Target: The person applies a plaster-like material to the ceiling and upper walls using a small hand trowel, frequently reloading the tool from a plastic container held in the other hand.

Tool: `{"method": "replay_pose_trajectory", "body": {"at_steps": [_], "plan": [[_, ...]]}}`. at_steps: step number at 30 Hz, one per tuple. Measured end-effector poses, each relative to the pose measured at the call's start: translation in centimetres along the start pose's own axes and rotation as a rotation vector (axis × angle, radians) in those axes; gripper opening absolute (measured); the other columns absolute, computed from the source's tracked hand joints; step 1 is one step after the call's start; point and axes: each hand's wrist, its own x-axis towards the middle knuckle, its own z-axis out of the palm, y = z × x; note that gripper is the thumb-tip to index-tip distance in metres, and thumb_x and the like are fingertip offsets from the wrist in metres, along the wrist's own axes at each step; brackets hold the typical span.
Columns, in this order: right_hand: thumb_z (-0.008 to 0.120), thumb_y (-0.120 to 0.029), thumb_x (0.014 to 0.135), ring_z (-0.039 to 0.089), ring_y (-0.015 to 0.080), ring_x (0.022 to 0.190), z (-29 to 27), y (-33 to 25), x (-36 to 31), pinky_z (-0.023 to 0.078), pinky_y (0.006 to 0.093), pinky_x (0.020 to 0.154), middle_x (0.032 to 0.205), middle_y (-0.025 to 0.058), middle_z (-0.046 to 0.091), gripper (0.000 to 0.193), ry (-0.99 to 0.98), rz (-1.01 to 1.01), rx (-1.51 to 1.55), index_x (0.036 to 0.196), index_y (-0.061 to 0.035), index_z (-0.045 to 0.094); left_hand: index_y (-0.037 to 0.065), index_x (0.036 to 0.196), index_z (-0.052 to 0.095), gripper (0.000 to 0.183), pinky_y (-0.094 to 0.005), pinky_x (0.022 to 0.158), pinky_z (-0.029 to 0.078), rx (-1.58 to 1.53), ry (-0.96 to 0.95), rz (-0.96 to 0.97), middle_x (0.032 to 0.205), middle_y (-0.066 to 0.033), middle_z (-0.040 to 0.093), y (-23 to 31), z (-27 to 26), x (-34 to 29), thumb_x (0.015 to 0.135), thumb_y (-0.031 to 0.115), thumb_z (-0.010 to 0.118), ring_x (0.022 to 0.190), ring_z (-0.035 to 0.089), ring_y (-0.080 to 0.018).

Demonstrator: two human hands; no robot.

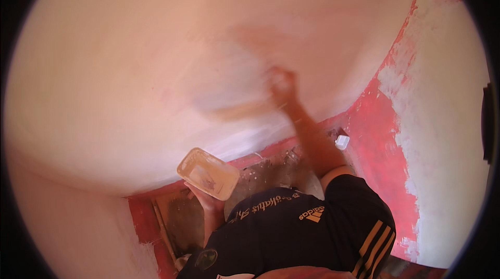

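Note:
My left hand (203, 195) grips a shallow rectangular plastic tub (227, 180) from below and its near side. The tub is tilted, and pale smears coat its inside. Up against the wall (130, 70), my right hand (282, 87) is closed and smeared by motion. From it a long tan-edged tool (245, 110) reaches left along the wall, too blurred for its kind to be sure; it may be a wide putty knife. Greyish, fresh-looking streaks show on the wall around it.
A red band (271, 149) runs along the wall's foot. The right-hand wall (448, 96) is partly coated pale over red (375, 138). A small white object (342, 142) lies near the corner. Below, the floor (271, 172) is dark and spattered, with a thin pole (162, 221) at left.

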Motion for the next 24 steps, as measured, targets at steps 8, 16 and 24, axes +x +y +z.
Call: {"method": "replay_pose_trajectory", "body": {"at_steps": [8, 16, 24], "plan": [[0.057, -0.010, 0.097, 0.057, 0.0135, 0.062, -12.5, 8.2, 12.7, 0.048, 0.0294, 0.054, 0.109, 0.0080, 0.072, 0.042, 0.703, 0.378, -0.374, 0.138, -0.0044, 0.060, 0.017, 0.152, 0.036, 0.078, -0.0471, 0.109, 0.045, -0.052, 0.060, 0.010, 0.145, -0.0049, 0.049, -1.6, 4.3, -1.9, 0.098, 0.074, 0.030, 0.131, 0.051, -0.0265], [0.059, 0.010, 0.081, 0.070, 0.0302, 0.109, 4.8, -6.9, 2.0, 0.058, 0.0388, 0.084, 0.121, 0.0117, 0.071, 0.049, -0.065, -0.098, 0.103, 0.127, -0.0068, 0.067, 0.018, 0.150, 0.038, 0.078, -0.0467, 0.109, 0.044, -0.021, 0.066, -0.046, 0.143, -0.0050, 0.050, -5.6, 8.0, -2.0, 0.097, 0.075, 0.030, 0.129, 0.052, -0.0261], [0.054, -0.003, 0.095, 0.065, 0.0124, 0.084, -13.6, 6.3, 7.4, 0.053, 0.0262, 0.066, 0.132, 0.0118, 0.064, 0.048, 0.556, 0.510, 0.462, 0.143, -0.0042, 0.053, 0.017, 0.150, 0.038, 0.079, -0.0465, 0.108, 0.045, 0.006, 0.121, -0.050, 0.142, -0.0061, 0.051, -7.8, 10.5, -4.3, 0.097, 0.075, 0.029, 0.129, 0.052, -0.0276]]}}
